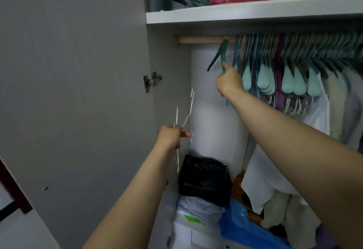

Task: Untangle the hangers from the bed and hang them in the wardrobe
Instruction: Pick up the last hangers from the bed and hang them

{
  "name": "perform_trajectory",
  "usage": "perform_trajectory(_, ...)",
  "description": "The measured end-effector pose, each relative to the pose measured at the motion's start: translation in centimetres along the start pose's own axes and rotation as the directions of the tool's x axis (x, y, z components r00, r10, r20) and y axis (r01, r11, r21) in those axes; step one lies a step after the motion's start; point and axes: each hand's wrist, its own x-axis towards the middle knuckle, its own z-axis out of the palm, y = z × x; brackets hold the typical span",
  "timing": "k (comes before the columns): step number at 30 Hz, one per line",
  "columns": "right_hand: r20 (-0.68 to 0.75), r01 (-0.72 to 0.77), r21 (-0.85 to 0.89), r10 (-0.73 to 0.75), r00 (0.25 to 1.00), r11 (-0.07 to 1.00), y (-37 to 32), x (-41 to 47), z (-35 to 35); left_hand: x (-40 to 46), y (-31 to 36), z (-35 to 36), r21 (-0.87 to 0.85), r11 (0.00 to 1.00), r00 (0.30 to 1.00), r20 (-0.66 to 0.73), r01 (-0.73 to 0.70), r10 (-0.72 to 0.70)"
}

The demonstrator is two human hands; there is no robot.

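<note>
Hanging is the step in hand, not untangling: the person is standing at the open wardrobe with both arms reaching in. The right hand (228,80) is gripping the lower end of a dark green hanger (220,55), its fingers curled round the plastic, while the hanger's hook is sitting on the wooden rail (204,39) just left of a dense row of hung hangers (294,58). The green one is hanging tilted, so it looks as though it is being settled into place, though that is a judgement.

The left hand (171,136) is holding a white wire hanger (188,115) lower down, near the wardrobe's side panel, fingers closed round the wire at its shoulder and the hook pointing upward. Whether it is one hanger or two thin ones held together is hard to tell. The two hands are well apart, each clamped on its own hanger.

Below them a black bag (204,178) is lying on the wardrobe floor among other bundles, and folded bedding is resting on the shelf (235,11) above the rail.

Next, the right hand would probably need to let go of the green hanger, then the white one would have to be lifted and its hook guided over the bare stretch of rail.
</note>
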Motion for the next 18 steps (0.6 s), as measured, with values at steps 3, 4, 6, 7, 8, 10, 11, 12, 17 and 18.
perform_trajectory(3,0.007,-0.032,0.001,0.032,0.999,0.999,-0.4,2.8,0.3,1.4,1.1,-0.1,-0.009,1.000,1.000,-0.010,-0.025,0.025)
perform_trajectory(4,0.025,-0.042,-0.002,0.042,0.999,0.999,-0.5,3.5,0.4,1.7,1.5,-0.1,-0.020,0.999,0.999,-0.013,-0.030,0.030)
perform_trajectory(6,0.058,-0.089,0.042,0.087,0.995,0.995,-0.8,5.0,0.6,2.4,1.9,0.1,-0.052,0.998,0.999,-0.027,-0.029,0.028)
perform_trajectory(7,0.066,-0.126,0.058,0.122,0.990,0.990,-0.7,5.8,0.8,2.7,2.0,0.1,-0.069,0.997,0.999,-0.038,-0.028,0.026)
perform_trajectory(8,0.062,-0.177,0.060,0.174,0.983,0.982,-1.0,6.3,0.9,2.8,2.1,0.3,-0.084,0.996,0.999,-0.046,-0.032,0.028)
perform_trajectory(10,0.070,-0.256,0.069,0.251,0.965,0.964,-0.9,6.9,0.7,3.1,2.3,0.6,-0.123,0.991,0.998,-0.058,-0.044,0.037)
perform_trajectory(11,0.099,-0.260,0.101,0.250,0.963,0.960,-0.6,7.2,0.8,3.2,2.3,0.8,-0.146,0.988,0.997,-0.069,-0.048,0.039)
perform_trajectory(12,0.111,-0.270,0.163,0.254,0.961,0.949,-0.5,7.4,0.9,3.2,2.4,1.0,-0.164,0.985,0.996,-0.082,-0.052,0.039)
perform_trajectory(17,0.138,-0.398,0.543,0.389,0.911,0.739,0.6,7.2,0.7,3.7,1.7,1.7,-0.179,0.982,0.986,-0.164,-0.054,0.024)
perform_trajectory(18,0.148,-0.370,0.564,0.350,0.925,0.738,0.7,6.4,0.7,3.7,1.4,1.7,-0.172,0.984,0.983,-0.180,-0.054,0.023)
